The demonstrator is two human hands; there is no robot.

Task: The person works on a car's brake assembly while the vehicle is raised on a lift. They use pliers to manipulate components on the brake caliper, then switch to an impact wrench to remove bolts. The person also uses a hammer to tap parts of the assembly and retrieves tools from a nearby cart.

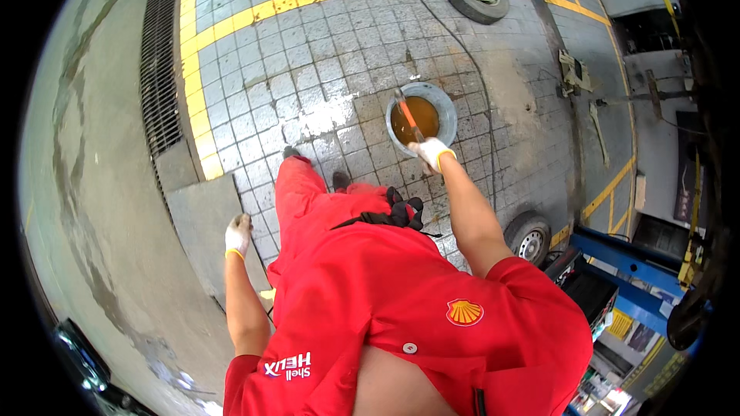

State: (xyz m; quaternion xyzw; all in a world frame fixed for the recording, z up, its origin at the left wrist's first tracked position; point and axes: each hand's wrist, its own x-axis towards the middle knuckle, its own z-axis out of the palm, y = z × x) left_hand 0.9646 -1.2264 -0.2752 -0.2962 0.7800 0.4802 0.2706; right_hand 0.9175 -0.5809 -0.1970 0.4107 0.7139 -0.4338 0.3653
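Observation:
My right hand, in a white glove with a yellow cuff, is closed round a hammer-like tool with an orange-red shaft and a dark head. The tool slants over a round grey bucket of brown liquid, its head near the far left rim. Whether it touches the bucket cannot be told. Out to the left hangs my left hand, gloved the same way. Its fingers look loosely curled, and nothing shows in them.
A tyre lies at the far side with a small item on it, and another wheel is near my right elbow. A dark cable crosses the tiles right of the bucket. A floor grate runs along the left; blue lift parts stand right.

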